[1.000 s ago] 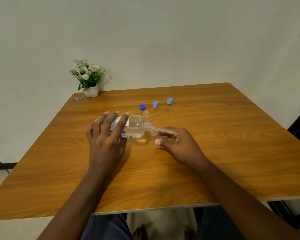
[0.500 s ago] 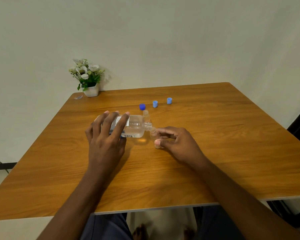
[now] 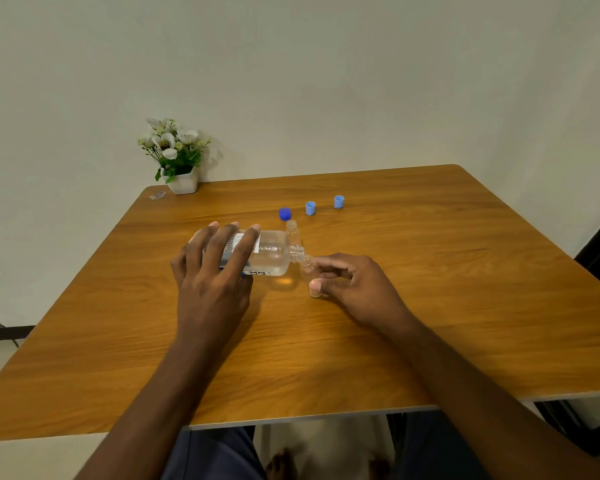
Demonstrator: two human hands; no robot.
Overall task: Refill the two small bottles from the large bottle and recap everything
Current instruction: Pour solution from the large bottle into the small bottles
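My left hand (image 3: 219, 268) grips the large clear bottle (image 3: 269, 252), tipped on its side with its open neck pointing right. The neck meets the mouth of a small clear bottle (image 3: 309, 271), which my right hand (image 3: 352, 284) holds upright on the table between thumb and fingers. A second small clear bottle (image 3: 292, 232) stands uncapped just behind the large one. Three loose caps lie farther back: a dark blue cap (image 3: 284, 213) and two light blue caps (image 3: 310, 208) (image 3: 339, 201).
The wooden table (image 3: 430, 306) stands against a pale wall. A white pot of flowers (image 3: 179, 157) sits at the back left corner, with a small scrap (image 3: 157, 195) beside it. My knees and feet show below the front edge.
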